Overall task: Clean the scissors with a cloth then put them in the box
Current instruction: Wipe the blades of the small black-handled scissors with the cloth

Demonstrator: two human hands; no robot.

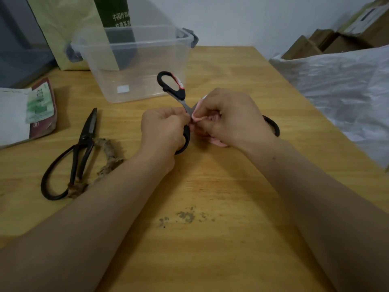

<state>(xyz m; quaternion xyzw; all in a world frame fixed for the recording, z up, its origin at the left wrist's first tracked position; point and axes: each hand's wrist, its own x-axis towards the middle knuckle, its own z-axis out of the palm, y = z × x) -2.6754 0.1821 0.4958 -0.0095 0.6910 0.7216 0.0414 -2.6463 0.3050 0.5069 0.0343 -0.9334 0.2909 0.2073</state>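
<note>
The wooden table (210, 239) carries a clear plastic box (105, 81), open at the top, directly beyond both hands. The scissors (180, 94) are held above the table between the hands and the box. Their long axis runs from the lower handle at the left hand (163, 127) up and away to the upper handle loop, which points at the near wall of the box.

Left hand: fingers curled round the pivot and lower handle. It is the carrying hand.

Right hand (231, 116): fingertips pinch the pink cloth (199, 119) against the metal just above the pivot. Wiping appears to be in progress.

A second pair, dark iron scissors (84, 140), lies flat to the left, apart from the hands.

Writing:
- The green bag panel (114, 15) shows Chinese characters, beginning "中国"; the rest is blurred.
- The red-and-white handle label and the white box sticker are unreadable.
</note>
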